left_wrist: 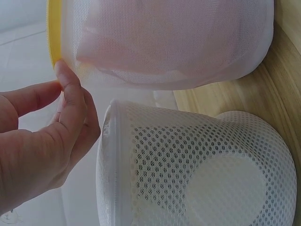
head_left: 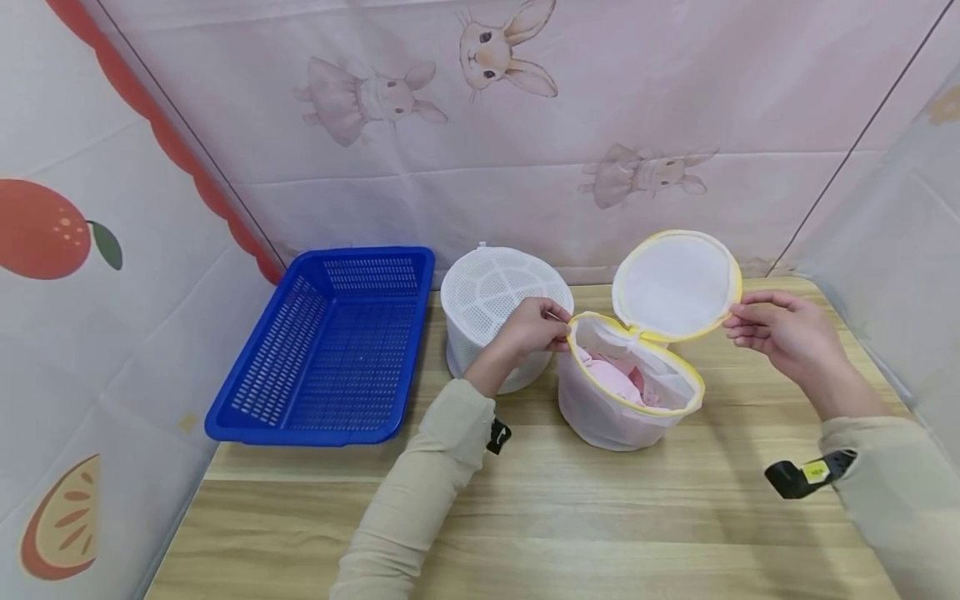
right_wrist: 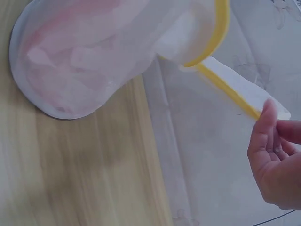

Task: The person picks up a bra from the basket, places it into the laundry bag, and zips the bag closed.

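Observation:
A white mesh laundry bag (head_left: 600, 421) with yellow zipper trim stands on the table, its top unzipped. Pink cloth (head_left: 617, 379) lies inside it. The round lid (head_left: 675, 283) is tipped up and back, joined to the bag at the rear. My left hand (head_left: 534, 325) pinches the yellow rim at the bag's left side; the left wrist view shows thumb and forefinger on that trim. With my right hand (head_left: 787, 333) I pinch the lid's yellow edge at its right, as the right wrist view also shows.
Left of the bag stands a second white mesh laundry bag (head_left: 487, 292), its top closed, partly behind my left hand. Farther left lies a blue plastic basket (head_left: 408, 367) with slotted sides. A printed cloth backdrop (head_left: 510, 192) rises behind the wooden table (head_left: 570, 525).

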`<action>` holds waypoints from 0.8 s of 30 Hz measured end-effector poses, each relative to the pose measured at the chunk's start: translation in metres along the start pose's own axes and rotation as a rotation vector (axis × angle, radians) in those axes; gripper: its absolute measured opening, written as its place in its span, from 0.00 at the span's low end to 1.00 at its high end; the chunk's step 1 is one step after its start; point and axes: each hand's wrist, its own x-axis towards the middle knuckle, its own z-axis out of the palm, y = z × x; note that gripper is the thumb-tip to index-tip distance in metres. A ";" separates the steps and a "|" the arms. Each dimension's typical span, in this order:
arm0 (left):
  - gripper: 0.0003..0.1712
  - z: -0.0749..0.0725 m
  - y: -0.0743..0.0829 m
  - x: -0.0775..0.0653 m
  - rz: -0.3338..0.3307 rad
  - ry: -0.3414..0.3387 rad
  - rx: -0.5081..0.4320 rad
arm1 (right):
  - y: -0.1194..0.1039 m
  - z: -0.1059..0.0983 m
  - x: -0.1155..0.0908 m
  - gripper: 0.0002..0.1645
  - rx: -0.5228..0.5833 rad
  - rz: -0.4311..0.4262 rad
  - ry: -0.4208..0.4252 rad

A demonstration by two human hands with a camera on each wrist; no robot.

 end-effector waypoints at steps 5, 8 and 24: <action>0.09 0.000 0.000 -0.001 -0.003 -0.011 -0.013 | -0.008 -0.001 0.001 0.14 0.079 -0.020 -0.132; 0.09 0.000 0.000 -0.001 -0.007 -0.012 -0.019 | -0.014 -0.001 0.001 0.15 0.130 -0.021 -0.181; 0.11 0.001 0.000 -0.001 0.025 -0.010 -0.044 | -0.033 0.008 -0.005 0.16 0.199 -0.062 -0.280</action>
